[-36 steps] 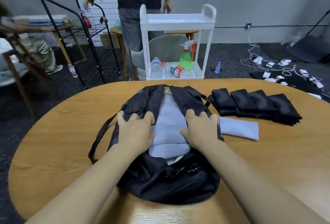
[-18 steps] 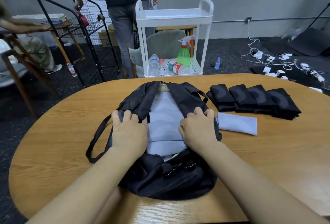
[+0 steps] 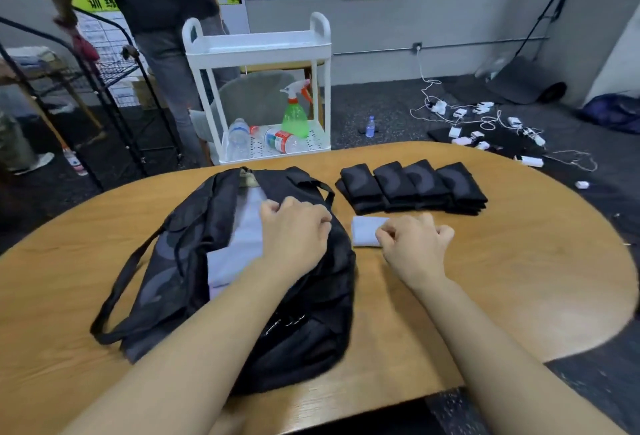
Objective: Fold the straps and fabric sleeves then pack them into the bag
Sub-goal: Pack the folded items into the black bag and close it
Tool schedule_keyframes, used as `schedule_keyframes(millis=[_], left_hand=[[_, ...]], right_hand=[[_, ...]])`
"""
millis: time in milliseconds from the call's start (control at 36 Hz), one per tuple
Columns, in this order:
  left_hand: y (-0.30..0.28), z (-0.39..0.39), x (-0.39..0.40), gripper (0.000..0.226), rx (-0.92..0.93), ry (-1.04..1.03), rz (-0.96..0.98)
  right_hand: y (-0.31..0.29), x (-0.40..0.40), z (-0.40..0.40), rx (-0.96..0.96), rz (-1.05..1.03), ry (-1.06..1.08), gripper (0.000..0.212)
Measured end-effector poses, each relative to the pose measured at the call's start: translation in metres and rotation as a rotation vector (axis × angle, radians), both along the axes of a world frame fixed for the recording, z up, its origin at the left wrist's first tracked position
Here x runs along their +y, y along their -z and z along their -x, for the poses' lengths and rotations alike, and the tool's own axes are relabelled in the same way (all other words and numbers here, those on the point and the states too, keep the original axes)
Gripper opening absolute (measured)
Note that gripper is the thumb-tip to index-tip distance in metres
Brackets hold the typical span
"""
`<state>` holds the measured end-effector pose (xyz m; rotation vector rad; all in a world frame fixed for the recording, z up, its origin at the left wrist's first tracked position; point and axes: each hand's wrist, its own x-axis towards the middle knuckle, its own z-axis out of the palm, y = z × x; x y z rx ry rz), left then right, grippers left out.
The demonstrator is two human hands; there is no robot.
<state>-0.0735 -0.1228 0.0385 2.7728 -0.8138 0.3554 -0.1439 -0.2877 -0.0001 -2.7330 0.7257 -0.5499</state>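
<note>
A black backpack [image 3: 304, 323] lies open on the round wooden table [image 3: 502, 296], with pale folded fabric [image 3: 239, 244] inside its opening. My left hand [image 3: 294, 230] has crossed to the bag's right flap, and its curled fingers grip the flap's edge. To the right of the bag a small pale folded sleeve [image 3: 363, 235] lies on the table. My right hand [image 3: 415, 247] sits on the sleeve's right part with curled fingers, thumb and forefinger pinching it. Behind them, several black folded sleeves [image 3: 412, 185] lie in a row.
A white trolley [image 3: 256, 50] holding a green spray bottle [image 3: 294, 112] and water bottles stands beyond the table's far edge. A person [image 3: 162, 1] stands behind it by a black wire rack [image 3: 114, 70]. Chargers and cables [image 3: 485, 122] litter the floor at right.
Both hands left the pale fabric in the bag. My left hand moved right onto the bag's right flap; my right hand moved off the bag to the pale sleeve on the table.
</note>
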Motion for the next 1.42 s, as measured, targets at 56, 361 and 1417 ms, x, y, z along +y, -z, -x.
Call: schedule_keyframes(millis=[56,361,1417], left_hand=[[0.005,-0.002,-0.022,0.024,0.003,0.058,0.001],[0.033,-0.042,-0.09,0.027,0.141,0.138,-0.181],[-0.004,-0.042,-0.072,0.015,0.649,0.234,0.619]], right_hand=[[0.005,-0.016,0.006,0.032,-0.033,0.07,0.031],[0.026,-0.067,-0.007,0.037,-0.151,0.288,0.023],[-0.008,-0.057,-0.008,-0.446,-0.509,0.113,0.023]])
